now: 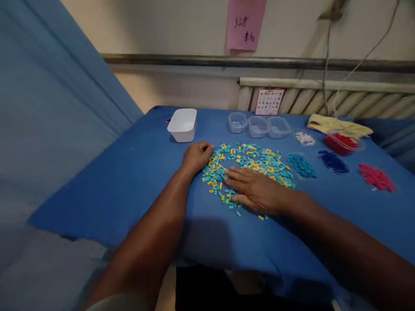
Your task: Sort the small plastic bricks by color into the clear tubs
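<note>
A spread of small teal and yellow pieces lies on the blue table. My left hand rests at the pile's left edge with its fingers curled under; whether anything is in them is hidden. My right hand lies flat on the pile's near side, fingers stretched out towards the left, palm down on the pieces.
A white tub stands behind my left hand. Three clear tubs line the back. To the right lie lids with white, teal, dark blue, red and pink pieces, plus a yellow cloth.
</note>
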The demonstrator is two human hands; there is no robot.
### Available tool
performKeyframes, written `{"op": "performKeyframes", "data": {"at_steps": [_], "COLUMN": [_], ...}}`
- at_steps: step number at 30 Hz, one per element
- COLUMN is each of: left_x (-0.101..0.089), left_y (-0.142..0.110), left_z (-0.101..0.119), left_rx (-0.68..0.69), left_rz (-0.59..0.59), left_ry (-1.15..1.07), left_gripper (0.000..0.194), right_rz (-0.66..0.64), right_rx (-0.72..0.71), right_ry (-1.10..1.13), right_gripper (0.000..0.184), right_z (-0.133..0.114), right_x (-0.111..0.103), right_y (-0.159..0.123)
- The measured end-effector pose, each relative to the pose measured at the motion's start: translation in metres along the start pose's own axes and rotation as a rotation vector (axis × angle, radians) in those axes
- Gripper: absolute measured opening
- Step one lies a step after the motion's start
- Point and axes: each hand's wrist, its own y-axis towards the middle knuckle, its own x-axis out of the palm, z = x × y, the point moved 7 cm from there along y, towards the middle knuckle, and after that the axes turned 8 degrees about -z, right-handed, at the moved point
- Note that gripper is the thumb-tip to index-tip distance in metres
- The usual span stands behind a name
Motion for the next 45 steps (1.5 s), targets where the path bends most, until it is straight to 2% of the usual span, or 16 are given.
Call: {"op": "performKeyframes", "data": {"at_steps": [3, 5, 10, 13, 17, 23, 26, 30, 33, 35, 38, 40, 42, 45], "left_x": [0.001, 0.001, 0.000, 0.000, -0.001, -0.001, 0.001, 0.001, 0.001, 0.000, 0.001, 0.001, 0.002, 0.004], "left_y": [0.000, 0.000, -0.002, -0.003, -0.003, -0.003, -0.003, -0.003, -0.005, -0.006, -0.006, -0.006, -0.006, -0.005], "left_z": [-0.002, -0.002, -0.002, -0.001, -0.001, -0.001, -0.002, 0.000, 0.002, 0.003, 0.004, 0.003, 0.002, 0.002], "left_rx": [-0.017, -0.017, -0.045, -0.054, -0.048, -0.046, -0.052, -0.042, -0.042, -0.043, -0.038, -0.037, -0.025, 0.005], "left_rz": [0.002, 0.004, 0.007, 0.001, 0.005, 0.007, 0.007, 0.006, 0.008, 0.007, 0.002, 0.005, 0.010, 0.011], "left_ry": [0.009, 0.009, 0.010, 0.006, 0.012, 0.008, 0.009, 0.029, 0.039, 0.031, 0.024, 0.025, 0.023, 0.021], "left_gripper": [0.039, 0.038, 0.036, 0.035, 0.034, 0.034, 0.035, 0.036, 0.036, 0.036, 0.035, 0.035, 0.034, 0.035], "right_rz": [0.025, 0.045, 0.091, 0.198, 0.285, 0.133, 0.133, 0.213, 0.255, 0.227, 0.098, 0.029, 0.020, 0.074], "right_rx": [0.076, 0.074, -0.052, -0.060, 0.061, 0.167, 0.160, 0.149, 0.138, 0.103, 0.074, 0.081, 0.084, 0.085], "right_ry": [0.028, 0.047, 0.083, 0.081, 0.054, -0.004, 0.028, 0.140, 0.176, 0.150, 0.047, -0.030, -0.065, -0.015], "right_gripper": [0.060, 0.057, 0.037, 0.031, 0.029, 0.018, 0.016, 0.012, 0.016, 0.021, 0.028, 0.026, 0.023, 0.022], "right_z": [0.017, 0.020, 0.007, 0.007, 0.021, 0.031, 0.029, 0.026, 0.021, 0.016, 0.011, 0.011, 0.014, 0.017], "right_x": [-0.001, -0.004, -0.017, -0.025, -0.027, -0.017, -0.018, -0.026, -0.032, -0.033, -0.025, -0.020, -0.018, -0.022], "right_y": [-0.015, -0.024, -0.041, -0.041, -0.021, 0.020, 0.022, 0.019, 0.029, 0.043, 0.063, 0.069, 0.068, 0.059]}}
